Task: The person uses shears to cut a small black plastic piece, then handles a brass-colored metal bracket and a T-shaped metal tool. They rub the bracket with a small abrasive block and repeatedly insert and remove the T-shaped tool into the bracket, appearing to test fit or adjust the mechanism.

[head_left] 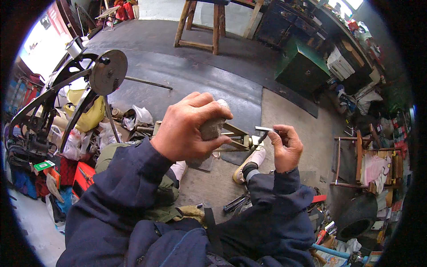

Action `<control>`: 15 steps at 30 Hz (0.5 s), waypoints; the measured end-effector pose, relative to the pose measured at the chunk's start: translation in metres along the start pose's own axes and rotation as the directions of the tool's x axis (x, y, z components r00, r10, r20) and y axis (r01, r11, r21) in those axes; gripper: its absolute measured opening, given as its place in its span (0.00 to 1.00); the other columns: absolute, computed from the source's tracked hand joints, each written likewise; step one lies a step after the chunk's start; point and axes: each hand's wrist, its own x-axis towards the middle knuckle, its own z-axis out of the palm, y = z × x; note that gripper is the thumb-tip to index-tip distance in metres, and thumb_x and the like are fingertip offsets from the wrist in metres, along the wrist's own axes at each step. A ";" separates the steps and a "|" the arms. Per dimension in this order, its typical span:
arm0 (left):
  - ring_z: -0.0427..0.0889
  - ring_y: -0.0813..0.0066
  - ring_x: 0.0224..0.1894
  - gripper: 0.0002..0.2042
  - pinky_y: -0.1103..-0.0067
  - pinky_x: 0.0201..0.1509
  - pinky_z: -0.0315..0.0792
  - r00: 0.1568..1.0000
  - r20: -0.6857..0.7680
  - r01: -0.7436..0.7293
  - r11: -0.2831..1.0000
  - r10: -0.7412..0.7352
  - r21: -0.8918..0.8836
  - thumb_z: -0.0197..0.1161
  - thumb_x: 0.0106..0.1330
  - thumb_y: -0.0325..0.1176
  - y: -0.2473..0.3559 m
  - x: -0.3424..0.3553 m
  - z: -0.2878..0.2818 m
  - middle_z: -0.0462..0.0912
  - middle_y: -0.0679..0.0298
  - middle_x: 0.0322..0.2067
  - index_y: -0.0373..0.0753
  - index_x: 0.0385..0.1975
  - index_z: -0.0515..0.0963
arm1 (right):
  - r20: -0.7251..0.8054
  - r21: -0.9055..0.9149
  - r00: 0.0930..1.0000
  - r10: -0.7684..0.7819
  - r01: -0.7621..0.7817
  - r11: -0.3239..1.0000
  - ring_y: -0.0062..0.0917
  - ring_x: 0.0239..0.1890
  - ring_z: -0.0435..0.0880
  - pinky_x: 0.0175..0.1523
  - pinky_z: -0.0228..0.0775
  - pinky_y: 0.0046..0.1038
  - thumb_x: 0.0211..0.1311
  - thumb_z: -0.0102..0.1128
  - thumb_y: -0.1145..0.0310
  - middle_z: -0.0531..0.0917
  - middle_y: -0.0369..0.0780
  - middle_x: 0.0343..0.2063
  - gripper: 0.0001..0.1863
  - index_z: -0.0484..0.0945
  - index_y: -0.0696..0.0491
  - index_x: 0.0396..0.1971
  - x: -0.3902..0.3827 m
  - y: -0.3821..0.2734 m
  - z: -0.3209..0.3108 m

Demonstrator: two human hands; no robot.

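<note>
My left hand (189, 127) is closed around a grey, rough-textured lump (212, 128); its fingers and thumb cover much of it, so its kind does not show. Between the fingertips of my right hand (287, 149) is a small T-shaped metal piece (265, 129), with a flat bright bar on top and a dark stem. Below and between the hands, near my feet, a brass-coloured metal frame (238, 139) shows in part. The two hands are apart, and the lump does not touch the metal piece.
At left stands a black hand-cranked sewing machine (84, 80) with a wheel and thread spool. Bags and clutter lie beneath it. A wooden stool (195, 43) is ahead, a green metal box (302, 66) ahead right. A wooden chair (359, 155) and a tyre (356, 218) are at right.
</note>
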 end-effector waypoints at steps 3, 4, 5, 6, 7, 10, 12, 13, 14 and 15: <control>0.84 0.58 0.43 0.21 0.69 0.50 0.79 1.000 -0.007 0.002 1.000 -0.002 -0.006 0.84 0.49 0.31 0.001 0.000 0.000 0.85 0.59 0.39 0.42 0.44 0.86 | 0.012 -0.141 1.000 0.023 -0.021 0.990 0.18 0.31 0.82 0.39 0.75 0.23 0.65 0.75 0.72 0.85 0.35 0.27 0.13 0.86 0.55 0.49 0.005 0.000 0.005; 0.84 0.57 0.43 0.21 0.68 0.49 0.79 1.000 -0.012 0.001 1.000 -0.001 -0.012 0.84 0.49 0.32 0.001 0.000 0.001 0.85 0.60 0.39 0.43 0.44 0.85 | 0.046 -0.176 0.999 0.025 -0.016 0.984 0.18 0.30 0.83 0.38 0.75 0.24 0.69 0.71 0.71 0.85 0.37 0.26 0.15 0.86 0.53 0.54 0.006 0.000 0.005; 0.83 0.57 0.42 0.21 0.68 0.48 0.79 1.000 -0.018 0.000 1.000 0.000 -0.017 0.83 0.49 0.33 0.002 0.000 0.001 0.84 0.61 0.39 0.44 0.44 0.85 | 0.087 -0.129 0.996 -0.006 0.017 0.991 0.19 0.30 0.83 0.38 0.76 0.24 0.70 0.70 0.71 0.85 0.37 0.26 0.15 0.85 0.53 0.55 0.006 -0.001 0.005; 0.83 0.56 0.42 0.21 0.67 0.47 0.80 1.000 -0.022 0.003 1.000 -0.003 -0.022 0.83 0.49 0.34 0.002 0.000 0.001 0.84 0.62 0.38 0.45 0.44 0.84 | 0.116 -0.120 0.993 0.017 -0.003 0.993 0.19 0.30 0.83 0.38 0.76 0.25 0.71 0.68 0.70 0.85 0.37 0.26 0.16 0.85 0.53 0.56 0.006 -0.001 0.005; 0.83 0.57 0.42 0.21 0.68 0.48 0.80 1.000 -0.020 0.001 1.000 -0.001 -0.018 0.84 0.49 0.33 0.002 0.000 0.001 0.84 0.61 0.38 0.44 0.44 0.85 | 0.150 -0.120 0.988 0.034 -0.016 0.993 0.19 0.29 0.83 0.38 0.76 0.25 0.73 0.66 0.70 0.85 0.37 0.26 0.16 0.85 0.52 0.58 0.005 -0.001 0.004; 0.84 0.58 0.43 0.21 0.70 0.50 0.79 1.000 -0.014 0.006 1.000 -0.007 -0.006 0.84 0.49 0.32 0.001 -0.001 0.002 0.85 0.59 0.39 0.42 0.44 0.86 | 0.296 -0.258 0.950 0.102 -0.024 0.966 0.31 0.29 0.88 0.39 0.78 0.32 0.69 0.58 0.76 0.86 0.46 0.26 0.31 0.71 0.47 0.73 0.004 0.007 0.002; 0.84 0.58 0.43 0.21 0.70 0.50 0.79 1.000 -0.010 0.005 1.000 -0.005 -0.002 0.84 0.49 0.32 0.001 0.000 0.002 0.85 0.58 0.39 0.42 0.44 0.86 | 0.388 -0.317 0.911 0.137 -0.007 0.948 0.46 0.32 0.89 0.43 0.79 0.42 0.64 0.56 0.78 0.85 0.53 0.28 0.41 0.60 0.42 0.78 0.005 0.016 0.002; 0.84 0.59 0.43 0.21 0.70 0.50 0.79 1.000 -0.007 0.008 1.000 -0.008 -0.011 0.84 0.49 0.32 0.001 0.000 0.002 0.85 0.58 0.39 0.42 0.44 0.86 | 0.422 -0.379 0.890 0.170 0.004 0.925 0.47 0.33 0.89 0.43 0.79 0.43 0.64 0.56 0.78 0.85 0.53 0.29 0.42 0.60 0.42 0.78 0.004 0.022 0.002; 0.84 0.59 0.43 0.21 0.70 0.50 0.79 1.000 -0.005 0.012 1.000 -0.012 -0.020 0.84 0.49 0.32 0.001 0.000 0.001 0.85 0.58 0.39 0.42 0.44 0.86 | 0.459 -0.424 0.868 0.190 0.027 0.905 0.49 0.34 0.89 0.44 0.79 0.45 0.64 0.56 0.78 0.86 0.53 0.30 0.42 0.60 0.41 0.78 0.004 0.027 0.002; 0.84 0.59 0.44 0.21 0.70 0.50 0.79 1.000 -0.005 0.017 0.999 -0.017 -0.028 0.84 0.49 0.32 0.001 -0.001 0.001 0.85 0.58 0.39 0.41 0.44 0.86 | 0.485 -0.493 0.842 0.236 0.040 0.869 0.50 0.36 0.89 0.45 0.79 0.46 0.64 0.56 0.78 0.86 0.53 0.30 0.42 0.60 0.41 0.78 0.004 0.032 0.002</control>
